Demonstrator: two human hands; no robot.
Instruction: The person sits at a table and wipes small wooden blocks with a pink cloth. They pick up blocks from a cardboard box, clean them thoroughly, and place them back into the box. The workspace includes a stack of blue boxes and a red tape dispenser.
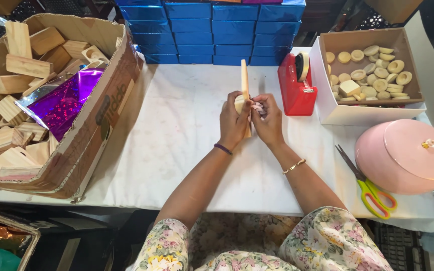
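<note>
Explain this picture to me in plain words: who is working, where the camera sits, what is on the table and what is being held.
There is no machine: a person works with bare hands. The one camera sits on their head, looking down. The left hand and right hand together hold a thin wooden piece upright on a white table. Left stands a cardboard box of wood blocks with purple foil. Behind are blue boxes. Right are a red tape dispenser, a white box of round pieces, scissors and a pink lidded container.
</note>
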